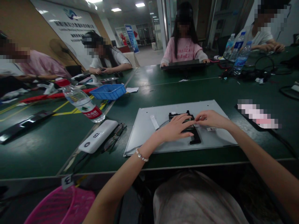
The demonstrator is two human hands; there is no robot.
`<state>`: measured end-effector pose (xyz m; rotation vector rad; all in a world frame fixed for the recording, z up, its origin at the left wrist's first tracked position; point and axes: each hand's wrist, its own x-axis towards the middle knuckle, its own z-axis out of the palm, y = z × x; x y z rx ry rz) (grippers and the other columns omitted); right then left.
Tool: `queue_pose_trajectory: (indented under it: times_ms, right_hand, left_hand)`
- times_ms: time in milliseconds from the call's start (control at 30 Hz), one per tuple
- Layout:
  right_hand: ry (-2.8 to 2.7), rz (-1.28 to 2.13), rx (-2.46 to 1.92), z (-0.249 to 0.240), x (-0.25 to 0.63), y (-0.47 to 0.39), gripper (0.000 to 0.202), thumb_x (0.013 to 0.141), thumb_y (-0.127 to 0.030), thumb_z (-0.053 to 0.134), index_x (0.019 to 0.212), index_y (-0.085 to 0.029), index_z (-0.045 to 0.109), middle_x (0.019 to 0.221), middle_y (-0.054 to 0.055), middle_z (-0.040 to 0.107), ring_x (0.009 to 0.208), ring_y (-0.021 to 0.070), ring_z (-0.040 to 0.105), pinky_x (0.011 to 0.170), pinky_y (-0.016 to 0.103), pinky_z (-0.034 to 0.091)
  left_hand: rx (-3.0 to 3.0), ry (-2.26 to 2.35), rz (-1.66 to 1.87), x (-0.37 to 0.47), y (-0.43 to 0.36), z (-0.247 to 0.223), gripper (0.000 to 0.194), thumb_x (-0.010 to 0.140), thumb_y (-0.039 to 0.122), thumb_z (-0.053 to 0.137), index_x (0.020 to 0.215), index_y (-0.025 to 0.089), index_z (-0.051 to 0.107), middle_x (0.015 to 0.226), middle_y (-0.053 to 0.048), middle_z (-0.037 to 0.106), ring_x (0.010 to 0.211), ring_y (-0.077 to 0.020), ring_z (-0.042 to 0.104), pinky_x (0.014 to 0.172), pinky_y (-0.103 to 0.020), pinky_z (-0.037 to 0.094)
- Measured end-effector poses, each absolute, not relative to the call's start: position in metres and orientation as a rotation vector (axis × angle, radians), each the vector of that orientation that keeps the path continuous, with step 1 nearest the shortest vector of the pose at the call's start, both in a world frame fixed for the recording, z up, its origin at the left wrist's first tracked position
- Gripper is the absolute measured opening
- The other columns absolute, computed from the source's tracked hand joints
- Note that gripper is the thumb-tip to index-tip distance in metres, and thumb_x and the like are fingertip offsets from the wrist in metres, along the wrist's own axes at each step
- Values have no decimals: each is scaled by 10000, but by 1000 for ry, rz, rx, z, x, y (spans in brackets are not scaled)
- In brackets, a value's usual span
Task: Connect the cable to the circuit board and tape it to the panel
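Observation:
A flat light-grey panel (144,130), like the back of a display, lies on the green table in front of me. On its middle sits a black plastic bracket (196,138), partly covered by my hands. My left hand (174,127), a beaded bracelet at its wrist, rests over the bracket with fingers stretched out and apart. Beside its fingertips, my right hand (210,119) is pinched closed at the bracket's right edge. What lies between those fingertips is too small to make out. A grey cable and a white tab (154,122) show left of the bracket.
Left of the panel are eyeglasses (113,137), a white power bank (98,136), a water bottle (85,104) and a blue basket (109,91). A phone (257,116) lies to the right. A pink basket (63,205) stands below the table edge. Several people sit around the table.

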<state>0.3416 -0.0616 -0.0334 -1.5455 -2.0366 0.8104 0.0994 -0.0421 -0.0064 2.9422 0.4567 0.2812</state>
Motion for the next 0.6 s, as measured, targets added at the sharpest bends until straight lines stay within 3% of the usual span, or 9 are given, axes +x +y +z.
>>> queue_pose_trajectory:
  times_ms: [100,200,300,367,600]
  right_hand:
    - [-1988,772,-1547,-27,344,-63,207,787,-310,583,877,-179,716,896,58,717,780,186,644,723,292,488]
    - [-1954,670,-1523,-23,344,-65,204,812,-296,555,857,-182,718,906,58,710,795,183,636,743,298,479]
    - [-1972,612,-1494,-21,343,-66,230,829,-325,545,873,-184,721,923,60,706,810,188,628,760,312,469]
    - [-1993,608,-1476,-21,341,-67,246,837,-343,538,884,-184,721,926,62,706,816,193,624,762,320,463]
    - [-1966,657,-1452,-22,347,-65,266,834,-363,530,895,-188,720,910,57,710,810,200,626,745,325,460]
  left_hand:
    - [2895,585,415,88,-35,13,540,939,447,451,1417,223,337,1435,-97,389,1355,-226,312,1124,-385,261]
    - [2843,797,555,65,-17,31,436,945,401,433,1336,206,444,1336,-92,479,1243,-228,442,1065,-387,347]
    - [2738,1109,629,35,5,32,355,931,370,436,1225,199,537,1191,-82,551,969,-201,584,914,-368,463]
    - [2666,1287,642,16,18,21,339,908,360,468,1181,180,558,1140,-86,556,846,-177,594,858,-355,484]
    - [2544,1396,535,-10,36,-23,428,838,375,544,1215,173,537,1153,-105,536,893,-200,582,895,-374,463]
